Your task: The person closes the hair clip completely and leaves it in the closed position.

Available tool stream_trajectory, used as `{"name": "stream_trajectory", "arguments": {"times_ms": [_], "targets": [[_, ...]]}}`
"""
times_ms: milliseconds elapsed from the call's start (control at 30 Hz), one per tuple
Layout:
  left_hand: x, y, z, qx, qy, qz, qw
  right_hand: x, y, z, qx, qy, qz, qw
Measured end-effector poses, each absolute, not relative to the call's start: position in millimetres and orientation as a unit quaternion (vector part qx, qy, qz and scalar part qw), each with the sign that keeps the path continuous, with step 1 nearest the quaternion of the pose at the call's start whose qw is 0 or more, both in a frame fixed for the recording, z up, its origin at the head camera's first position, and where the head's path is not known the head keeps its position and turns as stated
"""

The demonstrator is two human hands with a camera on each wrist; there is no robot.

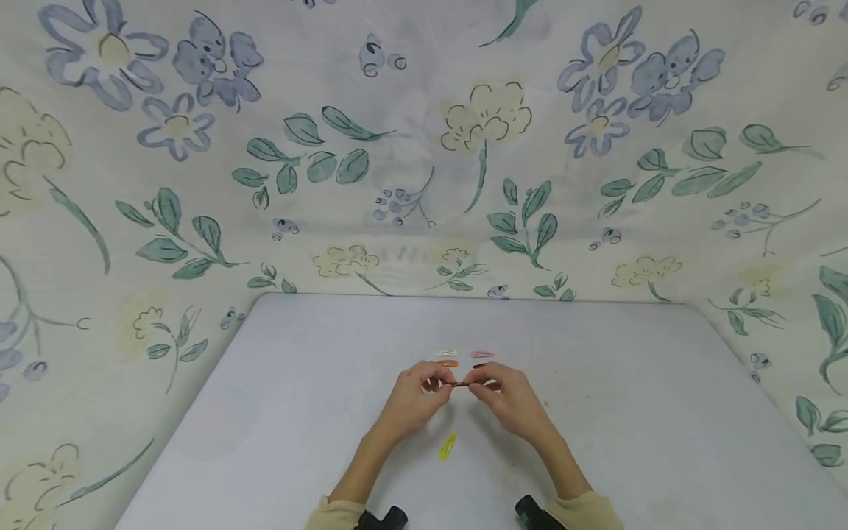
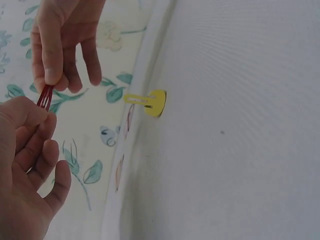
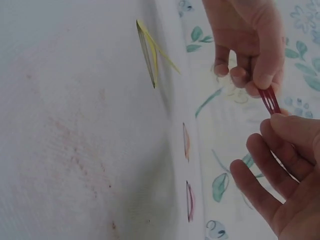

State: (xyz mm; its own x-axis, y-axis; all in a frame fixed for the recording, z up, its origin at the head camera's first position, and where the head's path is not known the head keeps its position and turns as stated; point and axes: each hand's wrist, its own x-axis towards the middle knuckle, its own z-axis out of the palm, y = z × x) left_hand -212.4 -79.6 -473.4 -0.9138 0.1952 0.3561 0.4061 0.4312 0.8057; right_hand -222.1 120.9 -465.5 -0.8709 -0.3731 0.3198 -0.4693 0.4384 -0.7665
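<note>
Between my two hands, raised over the table, is a dark red snap hair clip (image 1: 460, 384); its slotted body shows in the left wrist view as a red hair clip (image 2: 45, 98). My left hand (image 1: 412, 401) pinches one end between thumb and fingertips. The other end is pinched by my right hand (image 1: 511, 403), whose remaining fingers are loosely bent in the right wrist view. Nearer my body lies a yellow hair clip (image 1: 447, 446); from the side, this yellow clip (image 3: 150, 52) appears snapped open, its two parts spread apart.
Beyond the hands lie a pale hair clip (image 1: 446, 352), a pink hair clip (image 1: 482, 354), an orange hair clip (image 1: 447, 363) and another dark red clip (image 1: 480, 365), partly behind the right hand. The white table (image 1: 305, 368) meets flower-patterned cloth (image 1: 411, 221) at its back and sides.
</note>
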Motion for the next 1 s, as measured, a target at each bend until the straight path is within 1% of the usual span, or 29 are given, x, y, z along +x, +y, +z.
{"name": "stream_trajectory", "arguments": {"times_ms": [267, 500, 733, 867, 933, 1000], "targets": [[-209, -81, -469, -0.19, -0.838, -0.501, 0.108, -220, 123, -460, 0.271, -0.843, 0.463, 0.039], [-204, -81, -463, -0.196, -0.836, -0.504, 0.094, -217, 126, -455, 0.293, -0.838, 0.459, 0.034], [-200, -82, -461, -0.206, -0.833, -0.505, 0.091, -216, 127, -456, 0.313, -0.831, 0.46, 0.025], [-198, -80, -462, -0.215, -0.818, -0.526, 0.091, -215, 128, -458, 0.324, -0.819, 0.471, 0.031], [-197, -77, -463, -0.222, -0.804, -0.543, 0.097, -215, 127, -460, 0.321, -0.812, 0.486, 0.043], [-192, -73, -454, -0.226, -0.796, -0.553, 0.103, -215, 125, -461, 0.306, -0.811, 0.497, 0.045]]}}
